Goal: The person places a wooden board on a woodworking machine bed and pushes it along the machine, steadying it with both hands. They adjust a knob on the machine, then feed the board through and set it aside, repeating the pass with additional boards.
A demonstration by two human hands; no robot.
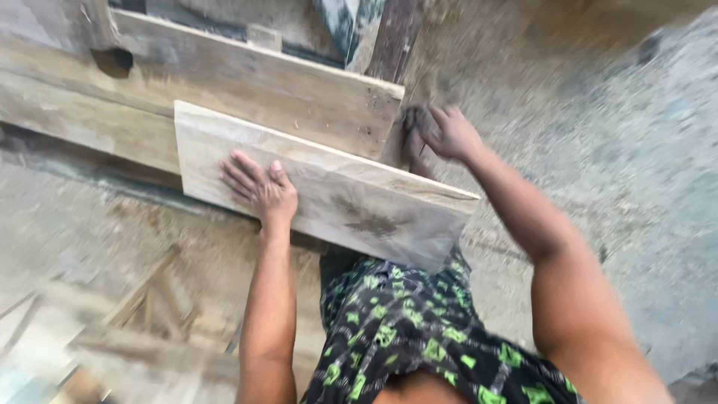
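Left hand (258, 187) lies flat, fingers spread, on the pale board (329, 191), gripping nothing; board's long axis runs rightward toward right hand (449, 133), whose grip is unclear.

Open sandy ground (598, 150) lies right of the pale board (336, 187); stacked planks (247, 82) block behind.

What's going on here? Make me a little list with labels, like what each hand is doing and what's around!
left hand: left hand lies flat, fingers spread, on the pale wooden board
right hand: right hand reaches past the board's far right end, near a foot; blurred, grip unclear
board: tilted, across the lap
behind: longer weathered plank
clothing: dark shorts with green pattern
ground: dusty, wood scraps at left
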